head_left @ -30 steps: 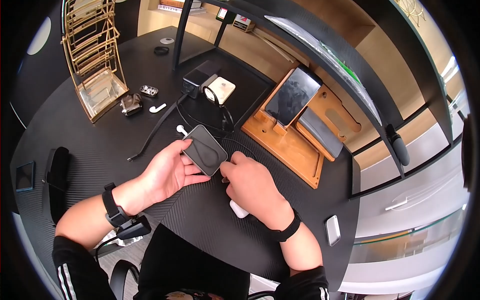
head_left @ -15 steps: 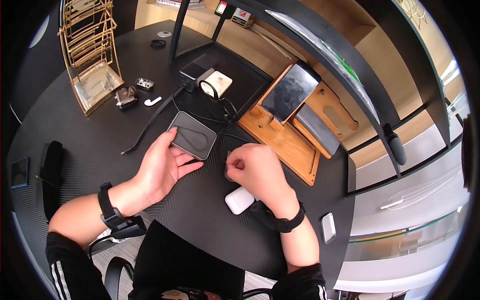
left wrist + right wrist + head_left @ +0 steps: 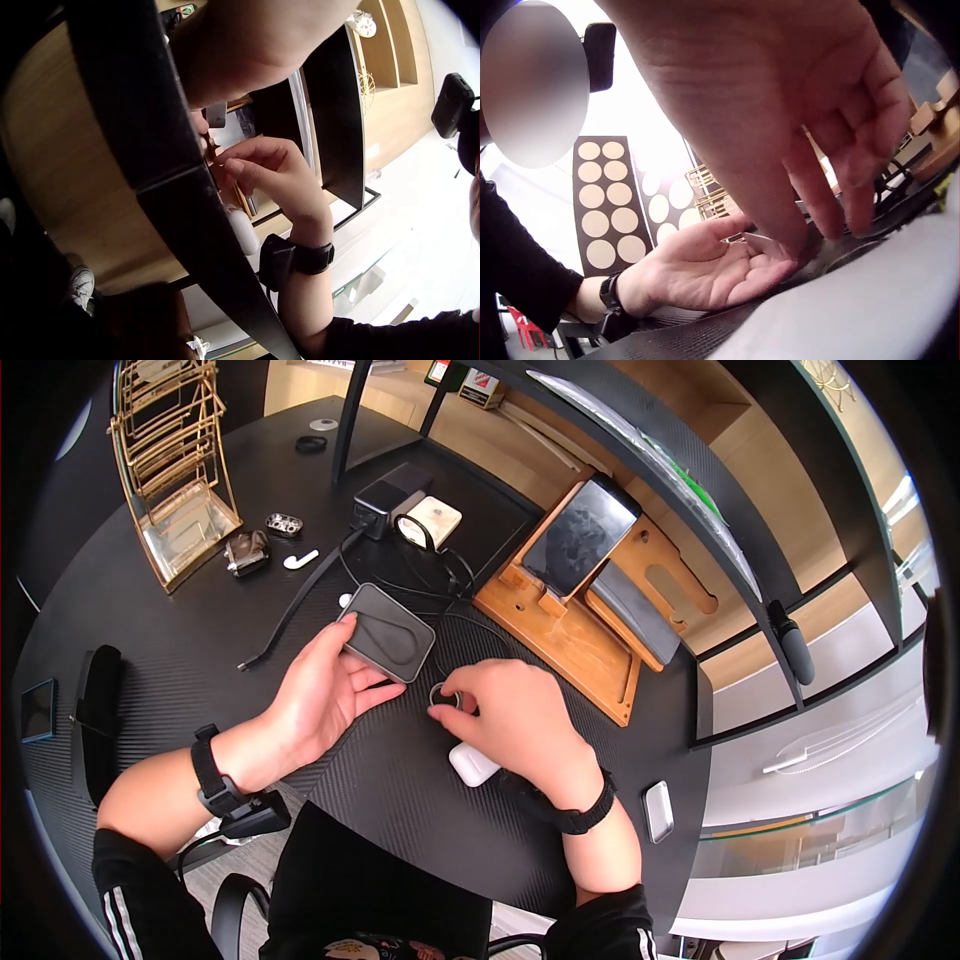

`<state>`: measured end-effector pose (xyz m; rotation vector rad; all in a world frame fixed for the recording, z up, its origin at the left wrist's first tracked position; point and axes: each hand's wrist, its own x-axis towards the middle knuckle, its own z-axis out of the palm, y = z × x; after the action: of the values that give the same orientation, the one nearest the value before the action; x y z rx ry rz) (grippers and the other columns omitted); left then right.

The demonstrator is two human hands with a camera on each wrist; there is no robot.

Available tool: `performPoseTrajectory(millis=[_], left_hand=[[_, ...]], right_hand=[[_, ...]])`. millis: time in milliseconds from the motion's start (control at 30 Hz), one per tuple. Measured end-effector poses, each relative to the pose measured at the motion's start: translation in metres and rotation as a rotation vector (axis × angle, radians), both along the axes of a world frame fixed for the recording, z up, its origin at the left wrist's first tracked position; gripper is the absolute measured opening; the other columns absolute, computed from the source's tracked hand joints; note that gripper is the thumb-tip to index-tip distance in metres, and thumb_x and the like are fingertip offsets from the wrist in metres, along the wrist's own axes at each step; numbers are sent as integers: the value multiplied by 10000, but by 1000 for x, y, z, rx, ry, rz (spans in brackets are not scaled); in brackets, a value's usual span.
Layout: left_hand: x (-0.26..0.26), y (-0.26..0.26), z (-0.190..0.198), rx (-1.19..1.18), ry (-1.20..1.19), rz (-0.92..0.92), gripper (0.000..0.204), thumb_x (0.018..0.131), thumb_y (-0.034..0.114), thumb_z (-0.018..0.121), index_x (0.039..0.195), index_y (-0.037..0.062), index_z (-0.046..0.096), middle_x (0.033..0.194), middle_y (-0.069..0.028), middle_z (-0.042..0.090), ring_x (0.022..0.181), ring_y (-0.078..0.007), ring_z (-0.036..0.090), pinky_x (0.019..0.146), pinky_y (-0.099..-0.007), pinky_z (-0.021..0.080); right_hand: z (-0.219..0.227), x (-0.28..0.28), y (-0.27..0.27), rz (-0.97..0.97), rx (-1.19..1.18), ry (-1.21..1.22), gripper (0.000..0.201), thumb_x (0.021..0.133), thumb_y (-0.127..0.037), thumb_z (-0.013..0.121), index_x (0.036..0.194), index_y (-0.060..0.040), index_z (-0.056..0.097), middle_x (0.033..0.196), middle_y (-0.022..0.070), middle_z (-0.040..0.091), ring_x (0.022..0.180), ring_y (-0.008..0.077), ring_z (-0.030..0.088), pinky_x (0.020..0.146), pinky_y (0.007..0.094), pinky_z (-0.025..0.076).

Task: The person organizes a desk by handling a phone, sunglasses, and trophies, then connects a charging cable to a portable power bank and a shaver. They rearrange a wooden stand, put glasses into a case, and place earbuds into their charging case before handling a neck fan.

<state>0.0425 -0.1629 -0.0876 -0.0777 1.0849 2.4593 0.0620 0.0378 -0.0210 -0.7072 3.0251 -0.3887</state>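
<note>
My left hand [image 3: 315, 685] holds a flat dark-grey rectangular case [image 3: 388, 632] with rounded corners and a raised loop outline on its face. The thumb lies at its left edge and the other fingers are under it. To the right, my right hand [image 3: 515, 705] pinches a small round disc with a shiny rim [image 3: 437, 697] between thumb and forefinger, just off the case's lower right side; the fingers hide part of it. Below that hand sits a white earbud case [image 3: 473, 763] on the dark table [image 3: 390, 800]. A white earbud [image 3: 346, 600] peeks out behind the grey case.
Behind the hands lie a black cable [image 3: 290, 615], a black charger block [image 3: 380, 500] and a cream square device [image 3: 435, 520]. A wooden stand [image 3: 560, 635] holds a phone [image 3: 583, 538] at right. A gold wire rack [image 3: 175, 490] and another earbud [image 3: 301, 560] are at left.
My right hand has drawn away from the grey case's edge, and the round disc in its fingers has turned to show its face. The left hand still holds the case; the head view has shifted slightly.
</note>
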Motion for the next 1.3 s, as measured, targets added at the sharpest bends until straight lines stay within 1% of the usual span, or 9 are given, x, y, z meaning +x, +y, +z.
performPoseTrajectory(millis=[100,267,433,933,1033,1100,1167,1267,1300], left_hand=[[0,0,0,-13,2,-25,476,1006,408,296,1232,28,471,1184,-155,604,1061,-237,599,954,-382,469],[1,1,2,-28,-2,-16,513,1003,435,298,1262,25,466,1197,-152,601,1069,-234,594,956,-373,462],[0,2,0,9,-32,-4,456,1005,419,336,1214,43,488,1159,-141,617,1038,-218,610,911,-360,492],[1,0,-1,21,-21,15,462,1003,432,344,1204,42,490,1149,-138,617,1022,-222,615,912,-371,493],[1,1,0,28,-29,23,458,1004,428,340,1201,43,491,1154,-138,612,1019,-222,614,913,-376,491],[1,1,-1,34,-28,25,457,1005,426,338,1199,43,492,1157,-139,610,1021,-222,614,914,-378,491],[0,0,-3,30,-11,3,442,1011,415,331,1215,49,472,1161,-142,605,1024,-226,615,904,-373,496],[7,5,3,-52,108,-66,421,1017,401,328,1234,58,443,1157,-139,603,1019,-222,619,881,-360,509],[9,6,5,-51,108,-67,421,1017,401,328,1234,58,443,1157,-139,603,1019,-222,619,881,-360,509]], right_hand=[[-11,2,-1,21,124,52,170,754,-249,712,782,-85,679,724,75,620,722,262,635,620,363,499],[-28,5,1,84,75,17,140,783,-184,687,773,-56,630,861,114,558,751,301,609,662,364,494],[-17,8,4,208,19,-55,159,767,-204,712,758,-65,635,869,103,535,757,277,581,675,352,481],[-14,3,-3,66,-65,-18,180,623,-181,720,680,-53,605,681,95,562,657,294,586,596,372,468],[1,-3,9,128,-127,-149,193,620,-173,726,646,-45,583,636,87,561,616,261,575,561,338,450],[23,-5,16,60,-150,-368,207,619,-163,736,630,-43,568,606,73,562,570,214,562,538,294,439],[31,-5,25,-44,-299,-429,199,652,-88,758,643,-37,565,632,13,577,599,86,572,560,223,450],[23,-7,29,-146,-515,-437,193,667,-42,756,647,-30,565,673,12,589,640,65,580,600,198,471],[18,-8,25,-136,-599,-326,190,643,-69,749,642,-27,563,629,36,571,587,121,570,562,240,459]])
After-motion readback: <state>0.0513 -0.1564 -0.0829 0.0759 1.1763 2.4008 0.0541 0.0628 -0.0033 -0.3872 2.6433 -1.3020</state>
